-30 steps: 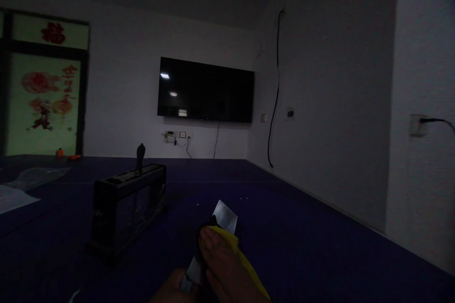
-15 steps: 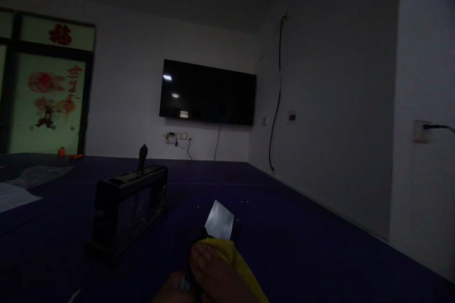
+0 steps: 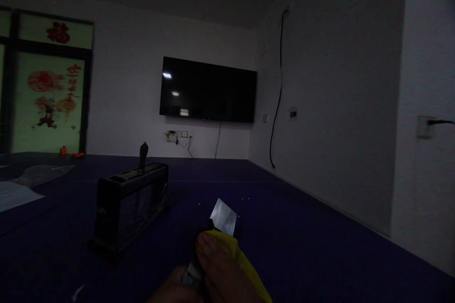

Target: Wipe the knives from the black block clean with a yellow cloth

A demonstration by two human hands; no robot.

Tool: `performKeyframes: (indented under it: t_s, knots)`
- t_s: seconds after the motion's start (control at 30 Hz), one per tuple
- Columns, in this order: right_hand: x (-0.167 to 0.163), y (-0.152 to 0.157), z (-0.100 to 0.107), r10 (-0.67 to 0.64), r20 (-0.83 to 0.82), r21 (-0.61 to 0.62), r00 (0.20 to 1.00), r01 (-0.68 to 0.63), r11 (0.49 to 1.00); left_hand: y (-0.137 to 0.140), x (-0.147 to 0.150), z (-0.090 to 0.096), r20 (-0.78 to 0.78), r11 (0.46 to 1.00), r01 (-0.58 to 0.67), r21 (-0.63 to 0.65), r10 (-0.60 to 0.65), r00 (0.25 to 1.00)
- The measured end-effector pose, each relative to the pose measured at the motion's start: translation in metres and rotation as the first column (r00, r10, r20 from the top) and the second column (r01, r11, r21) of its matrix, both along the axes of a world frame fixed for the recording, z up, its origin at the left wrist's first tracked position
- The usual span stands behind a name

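Note:
Low in the view, a broad-bladed kitchen knife (image 3: 223,217) points up and away, its shiny blade end bare. A yellow cloth (image 3: 229,240) lies over the part nearer me. My right hand (image 3: 222,265) presses the cloth onto the blade, fingers together. Just below and to the left, my left hand (image 3: 176,288) is closed around the grey handle end (image 3: 191,274), partly cut off by the frame's bottom edge. To the left stands a black knife block (image 3: 131,199) with see-through sides, and one dark handle (image 3: 143,156) sticks up from its top.
The surface is a dark blue tabletop (image 3: 302,236) with small white bits on it. Clear plastic wrap (image 3: 46,175) and a white sheet (image 3: 17,195) lie at the left. Small orange items (image 3: 64,150) sit at the far edge. A television (image 3: 208,90) hangs on the back wall.
Both hands, the knife and the cloth have shifted slightly up and to the right. More of the grey handle end shows. The knife block stays in place.

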State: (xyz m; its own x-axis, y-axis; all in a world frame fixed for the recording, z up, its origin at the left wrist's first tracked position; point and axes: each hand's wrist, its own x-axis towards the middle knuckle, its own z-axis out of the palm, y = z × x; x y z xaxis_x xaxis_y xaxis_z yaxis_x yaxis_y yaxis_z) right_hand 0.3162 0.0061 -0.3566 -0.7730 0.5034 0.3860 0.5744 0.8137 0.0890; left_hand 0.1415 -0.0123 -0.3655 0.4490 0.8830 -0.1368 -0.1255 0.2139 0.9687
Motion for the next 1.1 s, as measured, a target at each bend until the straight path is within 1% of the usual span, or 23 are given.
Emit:
performKeyframes:
  t_s: [0.1,0.2,0.27,0.47,0.57,0.7,0.83,1.03,1.1]
  knots:
    - [0.002,-0.003,0.002,-0.083,-0.047,-0.065,0.995,0.080,0.995,0.000,-0.002,0.002,-0.052,0.999,-0.010,0.032,0.012,0.999]
    - [0.004,-0.006,0.003,-0.134,-0.071,-0.071,0.988,0.129,0.989,0.000,-0.003,0.002,-0.079,0.999,-0.016,0.051,0.021,0.997]
    - [0.005,-0.007,0.004,-0.139,-0.067,-0.069,0.988,0.134,0.989,0.000,-0.002,0.003,-0.077,0.999,-0.016,0.049,0.020,0.997]
    - [0.005,-0.008,0.008,-0.106,-0.082,-0.070,0.991,0.101,0.992,0.000,0.001,0.005,-0.082,0.999,-0.001,0.041,0.005,0.997]
    - [0.006,-0.010,0.010,-0.099,-0.091,-0.080,0.991,0.091,0.993,-0.001,-0.002,0.004,-0.079,0.999,-0.015,0.035,0.018,0.997]
    - [0.006,-0.011,0.013,-0.094,-0.059,-0.105,0.994,0.087,0.991,-0.001,-0.006,0.001,-0.089,0.998,-0.046,0.044,0.050,0.995]
    - [0.003,-0.008,0.008,-0.050,-0.056,-0.069,0.997,0.046,0.997,-0.001,-0.005,0.000,-0.083,0.996,-0.079,0.027,0.081,0.993]
    - [0.003,-0.004,0.004,0.034,-0.005,0.017,0.999,-0.034,0.999,-0.002,0.002,0.005,-0.046,0.998,-0.002,0.064,0.005,0.999]
    - [0.002,-0.004,0.007,0.043,0.015,0.018,0.999,-0.043,0.999,-0.003,0.003,0.007,-0.040,0.998,0.002,0.062,0.001,0.999]
